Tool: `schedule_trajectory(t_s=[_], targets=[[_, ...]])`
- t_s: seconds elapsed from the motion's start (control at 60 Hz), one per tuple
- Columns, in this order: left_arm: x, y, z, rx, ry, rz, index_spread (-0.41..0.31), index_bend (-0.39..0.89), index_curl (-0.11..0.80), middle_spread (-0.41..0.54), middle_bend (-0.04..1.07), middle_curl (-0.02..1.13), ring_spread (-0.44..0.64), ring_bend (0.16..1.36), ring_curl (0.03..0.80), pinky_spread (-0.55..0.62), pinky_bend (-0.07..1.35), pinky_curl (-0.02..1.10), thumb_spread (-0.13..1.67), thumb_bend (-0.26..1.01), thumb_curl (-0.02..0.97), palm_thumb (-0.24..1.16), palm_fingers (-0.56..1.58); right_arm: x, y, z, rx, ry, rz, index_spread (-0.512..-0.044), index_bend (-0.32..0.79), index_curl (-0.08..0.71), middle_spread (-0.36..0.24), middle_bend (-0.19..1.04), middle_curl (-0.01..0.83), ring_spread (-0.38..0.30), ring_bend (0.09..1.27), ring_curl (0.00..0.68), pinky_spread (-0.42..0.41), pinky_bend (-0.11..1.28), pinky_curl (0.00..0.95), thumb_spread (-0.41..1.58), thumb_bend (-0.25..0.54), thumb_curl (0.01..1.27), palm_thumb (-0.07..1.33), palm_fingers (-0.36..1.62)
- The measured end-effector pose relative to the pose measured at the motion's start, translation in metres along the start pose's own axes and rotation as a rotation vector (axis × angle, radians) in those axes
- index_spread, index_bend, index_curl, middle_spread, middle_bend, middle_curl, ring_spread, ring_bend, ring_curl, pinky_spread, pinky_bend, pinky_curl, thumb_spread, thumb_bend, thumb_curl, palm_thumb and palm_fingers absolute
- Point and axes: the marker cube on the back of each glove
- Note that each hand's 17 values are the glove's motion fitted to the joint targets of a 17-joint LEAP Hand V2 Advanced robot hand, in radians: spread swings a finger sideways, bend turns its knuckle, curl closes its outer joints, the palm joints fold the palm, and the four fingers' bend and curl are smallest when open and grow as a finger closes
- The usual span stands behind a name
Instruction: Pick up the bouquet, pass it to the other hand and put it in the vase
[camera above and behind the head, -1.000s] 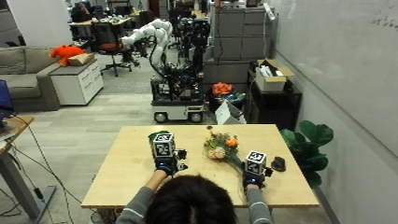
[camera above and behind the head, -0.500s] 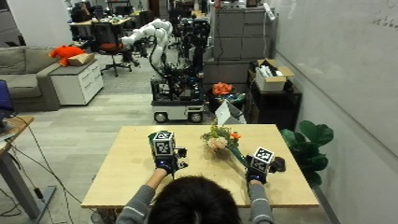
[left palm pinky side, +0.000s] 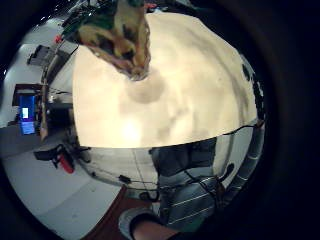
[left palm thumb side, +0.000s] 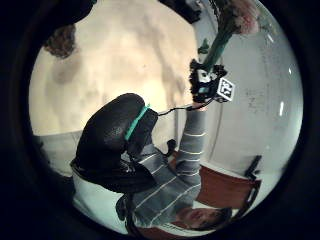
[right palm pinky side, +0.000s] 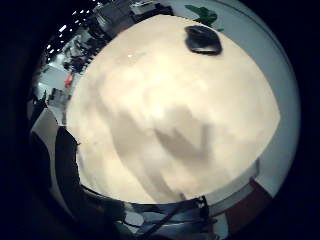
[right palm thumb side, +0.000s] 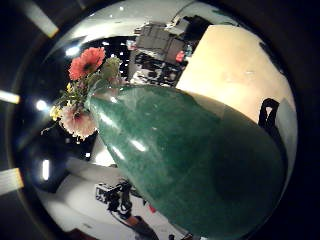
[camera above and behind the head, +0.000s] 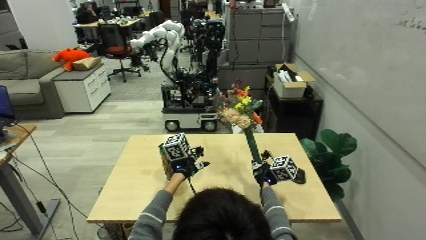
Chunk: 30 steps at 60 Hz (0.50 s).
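My right hand (camera above and behind the head: 265, 174) grips the lower end of the bouquet (camera above and behind the head: 241, 111) and holds it nearly upright over the right half of the wooden table (camera above and behind the head: 133, 195). Orange, yellow and pink flowers top a long green stem. In the right thumb side palm view the green stem (right palm thumb side: 175, 155) fills the picture, with the flowers beyond. My left hand (camera above and behind the head: 186, 165) hovers over the table's middle left with fingers spread, holding nothing. A yellow-brown patterned vase (camera above and behind the head: 165, 164) stands just beside it, mostly hidden by the hand. The vase (left palm pinky side: 120, 35) shows standing on the table.
A small black object (camera above and behind the head: 297, 176) lies on the table right of my right hand, also seen as the black object (right palm pinky side: 202, 40). A potted plant (camera above and behind the head: 333, 150) stands off the table's right edge. A robot cart (camera above and behind the head: 190, 100) stands behind the far edge.
My right hand has raised the bouquet from low over the table to nearly upright, so the flowers now stand high above the far edge. The left hand has stayed by the vase.
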Motion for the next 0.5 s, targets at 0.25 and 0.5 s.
schedule_trajectory(t_s=[0.25,0.5], targets=[[0.056,-0.009,-0.032,0.200,0.477,-0.152,-0.058,0.16,0.399,0.063,0.19,0.42,0.17,0.41,0.320,0.34,0.17,0.22,1.03,-0.03,0.291,0.22,0.40,-0.042,0.002,0.025,0.007,-0.260,-0.030,-0.199,0.67,0.637,-0.139,0.93,0.655,-0.180,1.07,0.601,-0.224,0.81,0.570,0.96,-0.011,0.67,1.06,1.39],[0.113,-0.045,-0.019,0.253,0.727,-0.121,-0.004,0.12,0.355,0.077,0.20,0.42,0.18,0.44,0.323,0.32,0.20,0.26,0.97,-0.03,0.309,0.25,0.38,-0.095,0.035,0.060,-0.043,-0.452,-0.219,-0.199,0.67,0.638,-0.138,0.93,0.653,-0.179,1.07,0.598,-0.224,0.81,0.572,0.95,-0.010,0.72,1.06,1.38]])
